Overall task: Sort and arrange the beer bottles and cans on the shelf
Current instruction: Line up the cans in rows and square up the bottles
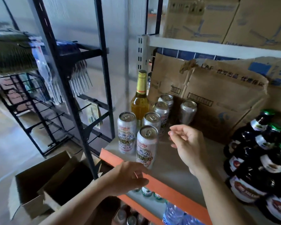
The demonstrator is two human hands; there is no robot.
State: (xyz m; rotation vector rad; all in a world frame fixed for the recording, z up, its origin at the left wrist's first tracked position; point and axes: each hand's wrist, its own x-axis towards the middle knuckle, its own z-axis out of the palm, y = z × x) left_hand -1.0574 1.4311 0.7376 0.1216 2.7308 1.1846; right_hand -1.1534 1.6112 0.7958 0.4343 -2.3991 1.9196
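Observation:
Several silver beer cans stand on the grey shelf (173, 166) with an orange front edge; the nearest can (146, 146) is at the front, another can (126, 132) to its left. A tall yellow beer bottle (140, 101) with gold foil stands behind them. Dark brown bottles (256, 159) with green caps crowd the shelf's right side. My right hand (190, 143) hovers over the shelf just right of the cans, fingers loosely curled, holding nothing. My left hand (128, 177) is at the orange edge below the nearest can, fingers relaxed, empty.
Cardboard boxes (209, 98) fill the back of the shelf and the shelf above. An open carton (44, 184) sits on the floor at lower left. A black wire rack (68, 88) stands to the left. More bottles and cans show on the lower shelf (152, 194).

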